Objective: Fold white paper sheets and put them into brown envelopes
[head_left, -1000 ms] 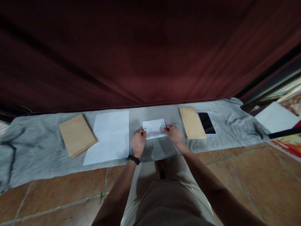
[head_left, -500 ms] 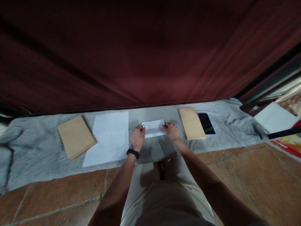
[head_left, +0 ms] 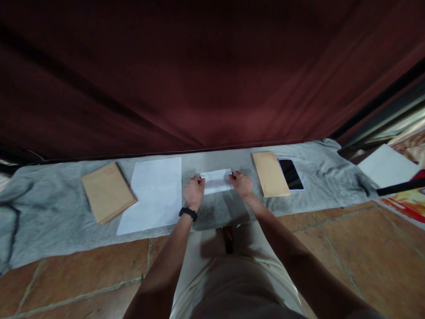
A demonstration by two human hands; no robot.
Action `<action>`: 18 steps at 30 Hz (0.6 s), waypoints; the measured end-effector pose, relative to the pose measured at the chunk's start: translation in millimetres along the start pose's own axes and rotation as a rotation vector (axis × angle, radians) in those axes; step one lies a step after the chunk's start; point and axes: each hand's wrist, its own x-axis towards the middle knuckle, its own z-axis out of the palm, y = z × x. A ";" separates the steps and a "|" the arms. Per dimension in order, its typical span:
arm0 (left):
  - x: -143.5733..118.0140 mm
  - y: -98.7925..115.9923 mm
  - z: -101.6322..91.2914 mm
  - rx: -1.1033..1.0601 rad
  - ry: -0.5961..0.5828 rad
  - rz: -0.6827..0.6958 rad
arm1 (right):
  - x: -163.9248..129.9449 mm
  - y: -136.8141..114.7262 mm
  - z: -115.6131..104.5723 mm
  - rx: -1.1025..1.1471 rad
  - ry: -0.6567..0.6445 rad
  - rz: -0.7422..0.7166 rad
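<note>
A small folded sheet of white paper (head_left: 218,182) is stretched between my two hands, just above or on the grey cloth. My left hand (head_left: 194,191) pinches its left end, fingers closed; a black band is on that wrist. At the right end my right hand (head_left: 241,182) is closed on the paper, thumb and fingers together. Left of my left hand lies a larger sheet of white paper (head_left: 154,194), flat, its left edge partly under a stack of brown envelopes (head_left: 107,191). To the right of my right hand is a single brown envelope or thin stack (head_left: 271,174).
A dark phone (head_left: 291,174) lies against the right brown envelope. Grey cloth (head_left: 324,174) covers the long narrow surface, and a dark red curtain (head_left: 210,85) hangs behind it. At far right are a white sheet (head_left: 389,165) and a colourful printed sheet (head_left: 414,203). Tiled floor (head_left: 91,275) lies in front.
Almost nothing differs. Both hands keep their hold on the folded paper at the same place, and the view has shifted very slightly.
</note>
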 end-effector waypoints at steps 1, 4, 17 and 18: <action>0.5 0.0 0.4 0.001 0.001 -0.003 | 0.4 -0.5 -0.3 -0.004 0.001 -0.001; 1.4 0.5 1.0 0.006 0.004 -0.012 | 1.2 -2.1 -1.1 -0.030 0.007 -0.001; 3.0 3.9 -1.4 0.003 0.017 -0.017 | 3.5 -3.7 -2.7 -0.017 0.012 0.003; 2.8 4.5 -2.0 0.004 0.017 -0.018 | 3.3 -3.8 -2.4 -0.017 0.016 0.002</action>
